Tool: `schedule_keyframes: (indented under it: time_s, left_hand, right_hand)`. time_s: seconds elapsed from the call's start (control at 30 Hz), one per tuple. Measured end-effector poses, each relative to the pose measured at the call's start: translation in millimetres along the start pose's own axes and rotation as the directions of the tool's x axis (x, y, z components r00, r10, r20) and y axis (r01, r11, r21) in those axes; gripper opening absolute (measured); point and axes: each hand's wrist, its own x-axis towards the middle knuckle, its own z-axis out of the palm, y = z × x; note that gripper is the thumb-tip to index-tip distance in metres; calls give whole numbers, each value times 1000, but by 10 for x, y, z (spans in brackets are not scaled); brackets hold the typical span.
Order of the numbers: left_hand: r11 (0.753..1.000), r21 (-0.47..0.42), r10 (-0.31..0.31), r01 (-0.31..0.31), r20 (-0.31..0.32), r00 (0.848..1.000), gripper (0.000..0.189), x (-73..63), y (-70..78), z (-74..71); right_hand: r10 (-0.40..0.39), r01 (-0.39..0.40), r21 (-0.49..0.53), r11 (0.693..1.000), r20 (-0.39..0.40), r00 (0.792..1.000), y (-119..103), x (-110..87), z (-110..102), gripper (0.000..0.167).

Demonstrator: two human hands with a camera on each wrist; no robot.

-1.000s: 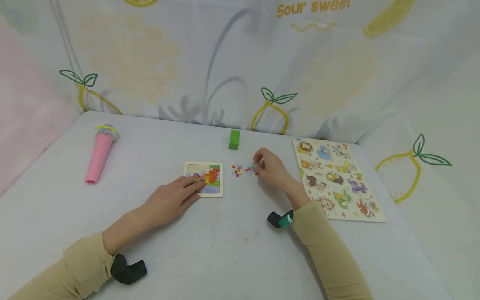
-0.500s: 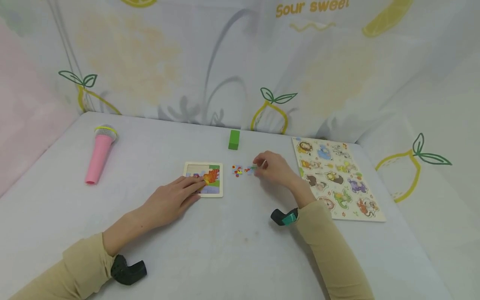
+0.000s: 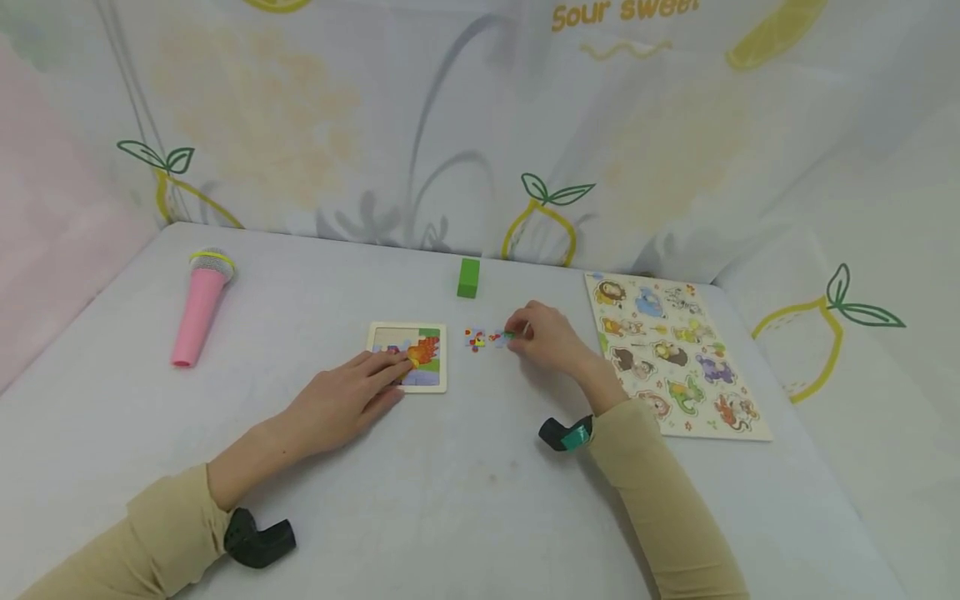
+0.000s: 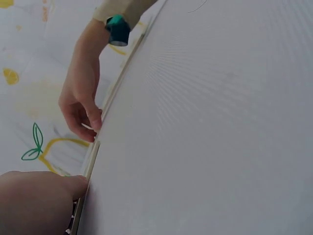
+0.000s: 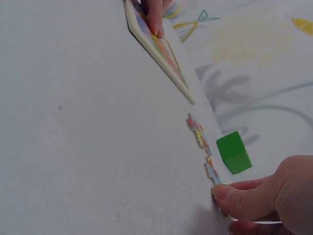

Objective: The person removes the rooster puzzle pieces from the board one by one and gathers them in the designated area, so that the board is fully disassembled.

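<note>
Locate the outer puzzle piece [image 3: 498,338] on the table [image 3: 420,500], to the right of the framed puzzle [image 3: 443,367]. Note the right hand [image 3: 549,337] at its free end, pinching between thumb and fingers. Compare with one second ago: only a slight shift of right-hand fingers, with no visible displacement of the piece. Judge this as adjustment of the grip rather than transport. Find the inner puzzle piece [image 3: 474,338] just beside it, towards the frame; contact between both pieces unclear. Treat both as outside the frame at this point. Observe the left hand [image 3: 341,404] resting across the framed puzzle with fingers extended, unchanged in position, apparently steadying it. See, further out, the green block [image 3: 468,278] behind the pieces, the animal board [image 3: 697,433] at right and the pink microphone [image 3: 198,317] at far left.
</note>
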Motion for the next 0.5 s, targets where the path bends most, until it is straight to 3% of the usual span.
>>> schedule_keyframes:
  time_s: [0.27,0.5]
  left_hand:
    - [1000,23,-19,18,42,999,44,-6,36,-25]
    - [999,35,-16,15,36,999,45,2,51,-35]
  right_hand:
    - [1,-1,1,1000,10,1000,27,22,2,23]
    - [-7,9,27,1000,-47,999,27,11,-29,23]
